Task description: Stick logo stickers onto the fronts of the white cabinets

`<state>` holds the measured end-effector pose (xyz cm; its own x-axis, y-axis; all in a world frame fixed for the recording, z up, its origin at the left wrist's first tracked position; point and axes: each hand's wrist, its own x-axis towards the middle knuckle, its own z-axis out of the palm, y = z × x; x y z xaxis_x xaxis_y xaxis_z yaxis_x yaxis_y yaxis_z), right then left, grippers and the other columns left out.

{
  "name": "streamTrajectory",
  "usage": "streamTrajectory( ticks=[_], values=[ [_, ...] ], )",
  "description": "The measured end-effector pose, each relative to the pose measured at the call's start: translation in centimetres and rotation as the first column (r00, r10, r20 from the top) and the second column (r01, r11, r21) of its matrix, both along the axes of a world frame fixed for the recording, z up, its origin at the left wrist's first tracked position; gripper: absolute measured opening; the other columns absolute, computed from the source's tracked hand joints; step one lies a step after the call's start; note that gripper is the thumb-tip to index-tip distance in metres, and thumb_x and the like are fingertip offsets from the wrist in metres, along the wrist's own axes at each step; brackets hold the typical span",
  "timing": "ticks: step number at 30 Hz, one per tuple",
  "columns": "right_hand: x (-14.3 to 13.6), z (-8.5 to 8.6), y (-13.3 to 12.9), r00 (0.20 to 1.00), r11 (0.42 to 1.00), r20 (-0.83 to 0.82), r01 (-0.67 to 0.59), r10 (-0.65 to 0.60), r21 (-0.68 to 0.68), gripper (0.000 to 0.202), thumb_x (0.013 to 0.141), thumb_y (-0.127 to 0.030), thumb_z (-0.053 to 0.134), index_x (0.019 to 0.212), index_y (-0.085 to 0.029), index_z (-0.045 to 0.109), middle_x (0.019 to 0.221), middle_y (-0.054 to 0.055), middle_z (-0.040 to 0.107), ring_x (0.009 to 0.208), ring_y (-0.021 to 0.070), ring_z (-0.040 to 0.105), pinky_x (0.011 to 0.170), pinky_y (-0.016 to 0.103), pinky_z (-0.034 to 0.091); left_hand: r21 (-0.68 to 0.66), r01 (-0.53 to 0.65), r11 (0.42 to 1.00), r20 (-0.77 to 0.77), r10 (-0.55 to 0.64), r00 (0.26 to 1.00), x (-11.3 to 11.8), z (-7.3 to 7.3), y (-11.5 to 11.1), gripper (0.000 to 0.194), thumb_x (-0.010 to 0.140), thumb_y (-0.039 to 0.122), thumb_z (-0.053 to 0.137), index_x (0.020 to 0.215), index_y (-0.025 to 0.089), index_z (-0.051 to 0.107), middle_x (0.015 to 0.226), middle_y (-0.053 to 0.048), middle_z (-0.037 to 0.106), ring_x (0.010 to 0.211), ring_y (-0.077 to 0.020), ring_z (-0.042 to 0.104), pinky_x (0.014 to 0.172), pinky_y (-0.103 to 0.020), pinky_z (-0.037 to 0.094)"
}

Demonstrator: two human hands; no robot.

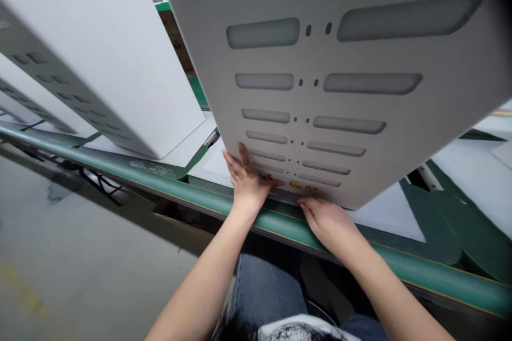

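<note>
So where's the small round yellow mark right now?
Head view, just right of centre: the mark sits near the bottom edge of the tall white slotted panel, between the left hand and right hand.

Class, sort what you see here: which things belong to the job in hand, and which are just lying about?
Seemingly in use:
- left hand and right hand, at the lower edge
- near cabinet
- sheet beneath it

Apparently just lying about:
- cabinets at left
- white sheet at far right

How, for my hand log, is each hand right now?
Left hand: open, fingers spread against the cabinet.
Right hand: fingers bunched at the cabinet's lower edge; whether they grip anything cannot be told.
</note>
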<state>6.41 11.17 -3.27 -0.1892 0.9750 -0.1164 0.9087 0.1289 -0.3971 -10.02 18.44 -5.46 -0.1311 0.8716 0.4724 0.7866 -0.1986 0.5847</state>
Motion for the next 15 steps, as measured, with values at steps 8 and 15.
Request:
streamTrajectory(
  ticks=[8,15],
  values=[
    [1.1,-1.4,-0.5,0.999,0.997,-0.05,0.013,-0.009,0.075,0.034,0.091,-0.025,0.03,0.104,-0.018,0.061,0.106,0.004,0.063,0.097,0.0207,0.059,0.085,0.035,0.048,0.162,0.103,0.981,-0.185,-0.072,0.98,-4.6,0.6,-2.2,0.068,0.077,0.012,0.057,0.135,0.03,0.028,0.133,-0.012,0.028,0.12,-0.0256,0.038,0.097,-0.043,0.038],
    [1.5,-2.7,-0.3,0.992,0.962,0.076,-0.115,0.1,0.247,0.037,0.09,-0.025,0.028,0.102,-0.018,0.062,0.098,0.006,0.065,0.086,0.0194,0.062,0.074,0.032,0.052,0.117,0.033,0.993,-0.489,0.028,0.872,-4.9,0.5,-4.5,0.041,0.078,0.023,0.056,0.119,0.033,0.055,0.108,-0.01,0.043,0.094,-0.0238,0.042,0.079,-0.04,0.037]
  ],
)
